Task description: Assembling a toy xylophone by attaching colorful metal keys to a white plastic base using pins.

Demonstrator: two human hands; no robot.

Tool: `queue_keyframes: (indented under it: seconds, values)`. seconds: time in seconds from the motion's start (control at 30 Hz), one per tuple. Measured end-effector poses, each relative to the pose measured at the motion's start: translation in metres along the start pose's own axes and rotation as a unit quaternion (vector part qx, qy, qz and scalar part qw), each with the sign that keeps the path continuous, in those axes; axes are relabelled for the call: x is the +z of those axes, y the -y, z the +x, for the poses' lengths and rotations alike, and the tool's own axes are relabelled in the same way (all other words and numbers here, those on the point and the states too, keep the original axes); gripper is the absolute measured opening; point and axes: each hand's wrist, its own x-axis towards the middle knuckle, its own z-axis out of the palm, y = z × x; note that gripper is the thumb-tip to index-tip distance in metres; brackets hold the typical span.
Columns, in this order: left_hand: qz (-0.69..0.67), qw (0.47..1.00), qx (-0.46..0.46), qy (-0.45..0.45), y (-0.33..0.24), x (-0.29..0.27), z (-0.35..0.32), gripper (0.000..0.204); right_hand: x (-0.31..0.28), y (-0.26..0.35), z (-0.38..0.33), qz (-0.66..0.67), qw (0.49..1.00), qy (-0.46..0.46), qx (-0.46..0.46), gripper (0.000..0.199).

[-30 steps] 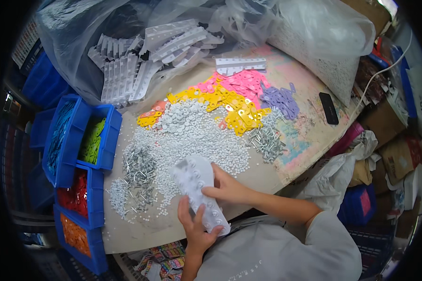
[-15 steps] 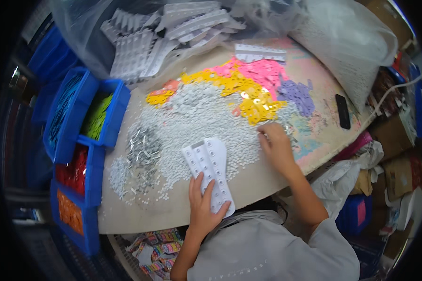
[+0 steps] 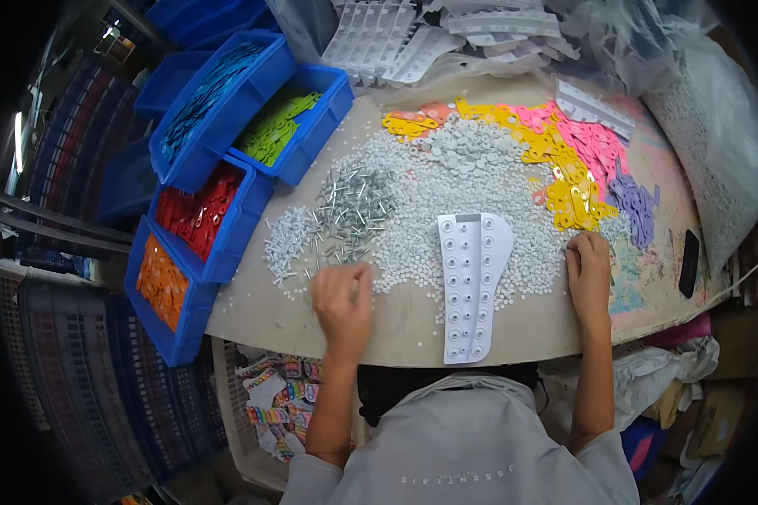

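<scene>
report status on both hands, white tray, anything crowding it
Left hand near metal pins, blurred. Right hand below yellow pieces, grip unclear. White tray flat on table, untouched. Loose white beads crowd its upper end.

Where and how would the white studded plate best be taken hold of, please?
Probably hold the white studded plate by the side edges of its narrow near end, coming from the near side. That end lies by the front edge of the tabletop, few small white pieces near it, while many crowd the wider far end; gripping edges avoids the round studs.
</scene>
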Motion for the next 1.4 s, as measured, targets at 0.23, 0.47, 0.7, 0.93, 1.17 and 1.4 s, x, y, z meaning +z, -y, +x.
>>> queue_keyframes:
  seconds: [0.23, 0.47, 0.7, 0.93, 1.17, 1.4]
  values:
    - [0.071, 0.995, -0.012, 0.073, 0.039, -0.006, 0.006, 0.008, 0.000, -0.002, -0.001, -0.015, 1.000, -0.003, 0.000, 0.009]
    - [0.126, 0.989, -0.003, 0.070, 0.033, 0.006, -0.001, 0.012, 0.000, 0.026, 0.002, -0.006, 0.995, -0.100, -0.011, 0.021]
    - [0.118, 0.993, -0.005, 0.009, 0.025, 0.004, 0.004, 0.006, 0.043, 0.092, 0.023, 0.311, 0.950, 0.038, -0.003, 0.013]
    - [-0.132, 0.990, -0.049, 0.022, 0.006, 0.000, -0.001, 0.007, 0.077, 0.104, 0.043, 0.247, 0.968, 0.031, -0.036, 0.013]
    - [-0.297, 0.941, -0.157, 0.049, -0.028, 0.023, 0.013, 0.009, 0.081, 0.106, 0.043, 0.151, 0.980, 0.012, -0.129, 0.013]
    - [-0.232, 0.964, 0.045, 0.119, -0.044, 0.062, 0.047, 0.011, 0.065, 0.101, 0.041, 0.153, 0.973, -0.002, -0.172, 0.019]
